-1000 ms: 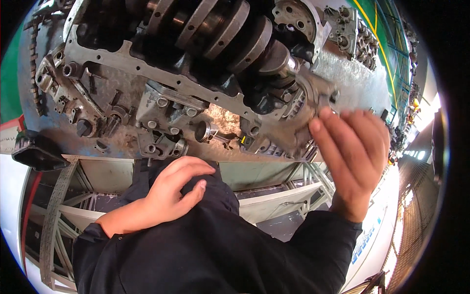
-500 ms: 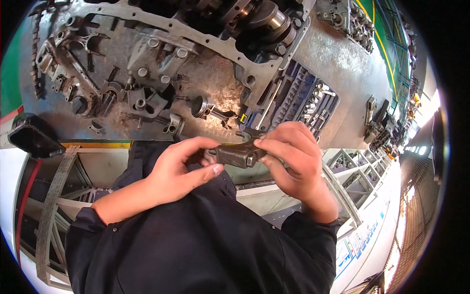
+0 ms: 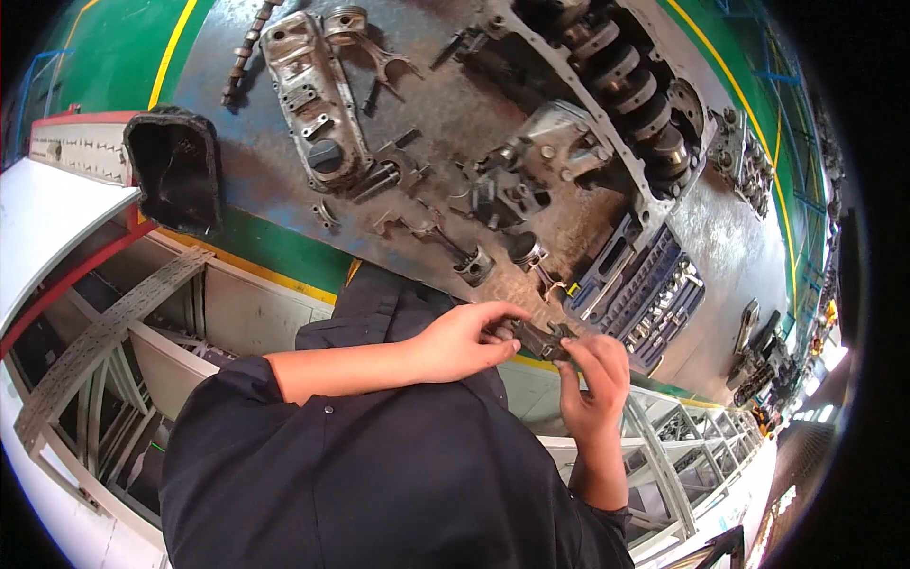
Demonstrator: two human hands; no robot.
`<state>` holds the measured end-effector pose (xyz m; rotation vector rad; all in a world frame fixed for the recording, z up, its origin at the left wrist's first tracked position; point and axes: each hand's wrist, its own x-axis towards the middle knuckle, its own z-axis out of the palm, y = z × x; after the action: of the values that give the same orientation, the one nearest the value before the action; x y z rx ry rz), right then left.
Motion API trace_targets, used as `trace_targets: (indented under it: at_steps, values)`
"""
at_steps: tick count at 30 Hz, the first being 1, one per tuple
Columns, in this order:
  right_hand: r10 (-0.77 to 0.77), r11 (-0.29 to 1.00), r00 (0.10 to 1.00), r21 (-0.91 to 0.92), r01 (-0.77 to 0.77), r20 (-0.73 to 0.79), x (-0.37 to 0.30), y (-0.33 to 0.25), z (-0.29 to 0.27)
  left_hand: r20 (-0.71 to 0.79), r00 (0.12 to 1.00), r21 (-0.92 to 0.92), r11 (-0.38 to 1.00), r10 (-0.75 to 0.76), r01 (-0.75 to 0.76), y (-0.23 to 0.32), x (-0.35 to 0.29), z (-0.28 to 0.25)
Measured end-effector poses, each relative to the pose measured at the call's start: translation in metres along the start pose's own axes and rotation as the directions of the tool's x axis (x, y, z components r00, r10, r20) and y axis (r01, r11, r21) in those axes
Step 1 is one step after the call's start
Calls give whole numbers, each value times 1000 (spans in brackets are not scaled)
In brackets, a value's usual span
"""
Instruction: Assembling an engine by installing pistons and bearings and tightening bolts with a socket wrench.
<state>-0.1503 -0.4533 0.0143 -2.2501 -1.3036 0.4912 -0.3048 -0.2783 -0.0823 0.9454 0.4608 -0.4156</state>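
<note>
A dark grey, blocky metal part [image 3: 538,339] is held up between the two hands, seen against the near edge of a worn grey metal counter [image 3: 735,266]. The left hand [image 3: 466,339] pinches its nine o'clock end between thumb and fingers; the right hand [image 3: 595,375] pinches the opposite end, at about three o'clock, between thumb and fingertips. The part's finer detail is too small to make out.

Taking the held part as the middle of the dial, with twelve toward the top of the view, an open dark blue plastic case [image 3: 633,302] with rows of silver sockets lies near it at two o'clock. A round metal piston [image 3: 524,248] with its rod is near at twelve; a second grey metal piston [image 3: 472,267], also with a rod, rests at half past ten. Farther off at twelve is a grey cast-metal bracket [image 3: 561,133] with round bolt heads, just beside a large grey metal engine block [image 3: 566,66] at one o'clock, its shiny crankshaft [image 3: 647,119] exposed. A long silver-grey metal cover [image 3: 301,71] lies well apart between ten and eleven, with a black, deep-sided pan [image 3: 172,171] at ten by the counter's edge.
</note>
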Motion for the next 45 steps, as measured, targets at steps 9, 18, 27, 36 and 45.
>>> trace_targets:
  at_steps: [9, 18, 27, 36, 45]
  values:
    - [50, 999, 995, 18, -52, 83, -17, -69, 68, 9, 998, 291, 955, 57, -57, -33, -77, -65]
    - [192, 973, 970, -96, -208, -148, -44, -89, 76, -509, 833, 385, 923, 215, -2, -66, -134, -200]
    - [320, 925, 918, -133, -357, -235, -73, -100, 74, -596, 690, 769, 539, 410, 344, -142, -91, -254]
    - [401, 887, 868, -114, -448, -293, -96, -109, 77, -355, 696, 935, 261, 624, 242, -158, -45, -276]
    - [395, 884, 845, -102, -456, -360, -109, -101, 78, -392, 711, 920, 267, 583, 288, -158, -56, -285]
